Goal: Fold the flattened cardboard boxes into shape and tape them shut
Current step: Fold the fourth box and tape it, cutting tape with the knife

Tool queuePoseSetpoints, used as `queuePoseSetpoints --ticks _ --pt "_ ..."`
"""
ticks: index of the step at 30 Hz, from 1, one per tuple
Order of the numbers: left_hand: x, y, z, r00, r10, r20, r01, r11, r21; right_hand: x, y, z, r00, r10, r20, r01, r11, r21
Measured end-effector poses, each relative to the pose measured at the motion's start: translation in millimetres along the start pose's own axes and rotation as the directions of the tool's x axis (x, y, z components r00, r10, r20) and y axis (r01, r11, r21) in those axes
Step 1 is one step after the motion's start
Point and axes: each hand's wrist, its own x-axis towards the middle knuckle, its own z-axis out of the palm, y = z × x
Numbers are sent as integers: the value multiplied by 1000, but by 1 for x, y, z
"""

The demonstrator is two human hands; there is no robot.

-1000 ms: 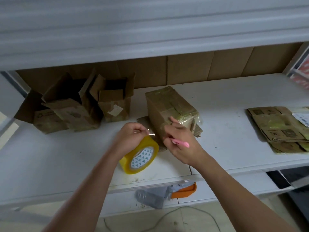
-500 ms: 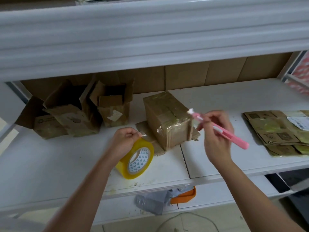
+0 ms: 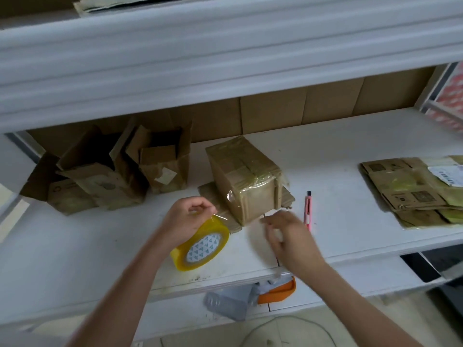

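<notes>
Head view: pink cutter beside taped box.

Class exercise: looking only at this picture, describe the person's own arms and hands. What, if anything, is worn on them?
Both forearms are bare right up to the picture's lower edge: no sleeves show. The left hand and the right hand wear no gloves, and no watch or bracelet shows. The right hand is motion-blurred, so rings cannot be told.

place: packing/storage room | evidence: white shelving, flattened cartons, tape roll
</notes>
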Motion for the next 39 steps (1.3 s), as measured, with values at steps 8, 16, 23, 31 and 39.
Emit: queuePoseSetpoints --ticks 8,16,23,31,39 --pt "-14 -3 -9 998 56 -7 -57 998 -39 32 -75 52 953 293 79 -283 760 586" --pt "-48 -61 -40 982 7 187 68 918 -391 26 -73 70 838 517 176 -475 530 702" --pt "-59 -65 -77 997 -18 -73 0 972 -234 35 -104 102 827 481 292 -532 499 684" --pt "-58 -51 -105 997 -71 -39 76 655 752 37 -101 140 893 427 141 -446 882 150" --pt "-30 -60 -92 999 -8 43 -29 612 790 27 -104 159 942 325 83 -314 941 -127"
